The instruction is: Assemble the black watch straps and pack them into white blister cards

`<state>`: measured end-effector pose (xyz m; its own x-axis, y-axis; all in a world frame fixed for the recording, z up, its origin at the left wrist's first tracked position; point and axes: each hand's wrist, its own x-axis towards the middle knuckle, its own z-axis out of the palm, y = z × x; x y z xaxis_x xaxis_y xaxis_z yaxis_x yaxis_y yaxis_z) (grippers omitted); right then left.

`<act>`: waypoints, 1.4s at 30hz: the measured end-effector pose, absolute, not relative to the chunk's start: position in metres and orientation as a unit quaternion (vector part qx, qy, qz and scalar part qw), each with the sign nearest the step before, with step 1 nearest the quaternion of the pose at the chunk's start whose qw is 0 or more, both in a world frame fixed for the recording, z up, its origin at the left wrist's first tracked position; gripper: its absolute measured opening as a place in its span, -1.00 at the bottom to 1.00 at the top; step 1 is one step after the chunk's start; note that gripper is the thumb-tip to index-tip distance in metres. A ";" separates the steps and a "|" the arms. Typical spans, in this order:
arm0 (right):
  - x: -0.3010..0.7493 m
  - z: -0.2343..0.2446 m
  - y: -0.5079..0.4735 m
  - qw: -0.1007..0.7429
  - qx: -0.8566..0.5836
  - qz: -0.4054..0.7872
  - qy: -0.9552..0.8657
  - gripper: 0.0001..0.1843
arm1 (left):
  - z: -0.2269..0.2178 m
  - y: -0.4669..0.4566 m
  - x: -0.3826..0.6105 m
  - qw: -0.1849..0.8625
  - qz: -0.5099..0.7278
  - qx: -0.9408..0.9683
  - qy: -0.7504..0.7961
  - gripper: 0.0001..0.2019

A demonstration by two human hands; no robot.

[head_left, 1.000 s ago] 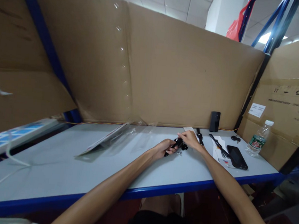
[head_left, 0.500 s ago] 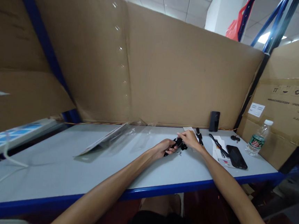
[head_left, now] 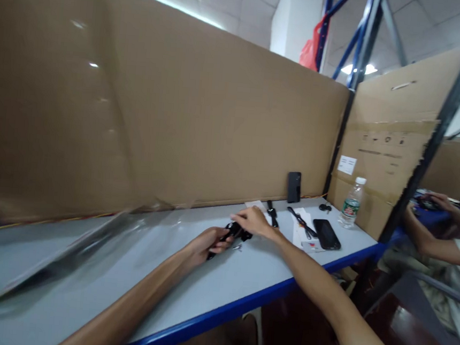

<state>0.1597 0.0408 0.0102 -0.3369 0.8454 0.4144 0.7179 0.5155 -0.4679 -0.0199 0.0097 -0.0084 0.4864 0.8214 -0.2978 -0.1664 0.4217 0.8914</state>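
My left hand (head_left: 208, 241) is closed around a small black object (head_left: 232, 230), held low over the tabletop. Its exact kind is hidden by the fingers and blur. Bent over the far end of the same object is my right hand (head_left: 253, 219), its fingers closed against it. A small silvery piece (head_left: 238, 247) lies on the table just below the hands. Beyond my right hand rests a black strap-like item (head_left: 272, 214), partly next to a white paper (head_left: 260, 205).
To the right are a black cable (head_left: 302, 222), a black phone (head_left: 326, 234), keys (head_left: 325, 207) and a water bottle (head_left: 350, 203). A dark upright phone-like slab (head_left: 293, 187) leans on the cardboard wall (head_left: 218, 118). Clear plastic packaging (head_left: 86, 246) lies left. Another person's arm (head_left: 433, 238) shows far right.
The view has swung to the right, so the table things sit further left and a co-worker has come into view. Both hands stay on the black object.
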 end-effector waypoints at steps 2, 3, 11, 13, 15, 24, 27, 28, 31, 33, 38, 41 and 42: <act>0.158 0.014 0.036 0.313 -0.450 0.112 -0.829 -0.63 | -0.010 0.013 -0.022 0.759 0.326 0.416 0.379 -0.91; 0.157 0.016 0.033 0.305 -0.441 0.116 -0.836 -0.62 | -0.011 0.014 -0.023 0.757 0.332 0.414 0.381 -0.91; 0.152 0.020 0.026 0.252 -0.473 0.072 -0.841 -0.65 | 0.000 0.005 -0.020 0.764 0.334 0.371 0.409 -0.88; 0.153 0.021 0.025 0.264 -0.485 0.066 -0.831 -0.67 | 0.002 0.004 -0.019 0.773 0.333 0.354 0.408 -0.87; 0.153 0.021 0.024 0.271 -0.492 0.060 -0.826 -0.73 | 0.004 0.003 -0.018 0.779 0.326 0.335 0.418 -0.86; 0.152 0.027 0.023 0.230 -0.489 0.066 -0.839 -0.74 | 0.002 0.004 -0.019 0.779 0.326 0.333 0.420 -0.83; 0.151 0.023 0.027 0.244 -0.483 0.071 -0.838 -0.74 | -0.005 0.013 -0.021 0.775 0.328 0.349 0.411 -0.83; 0.151 0.022 0.028 0.254 -0.473 0.082 -0.840 -0.76 | -0.007 0.015 -0.022 0.774 0.330 0.355 0.407 -0.83; 0.148 0.018 0.025 0.283 -0.445 0.131 -0.839 -0.79 | -0.009 0.013 -0.021 0.774 0.328 0.375 0.390 -0.84; 0.148 0.017 0.023 0.299 -0.448 0.134 -0.832 -0.75 | -0.007 0.008 -0.018 0.771 0.312 0.392 0.392 -0.87; 0.159 0.013 0.037 0.339 -0.438 0.088 -0.828 -0.66 | -0.002 0.009 -0.011 0.756 0.332 0.411 0.386 -0.93; 0.161 0.010 0.042 0.356 -0.437 0.082 -0.822 -0.62 | -0.004 0.009 -0.012 0.752 0.346 0.412 0.381 -0.93; 0.161 0.009 0.042 0.355 -0.436 0.093 -0.821 -0.61 | -0.005 0.009 -0.013 0.751 0.347 0.416 0.378 -0.93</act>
<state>0.1607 0.0419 0.0092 -0.3667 0.7827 0.5029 0.6507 0.6021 -0.4627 -0.0127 0.0090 -0.0045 0.4736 0.8353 -0.2792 -0.2066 0.4135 0.8868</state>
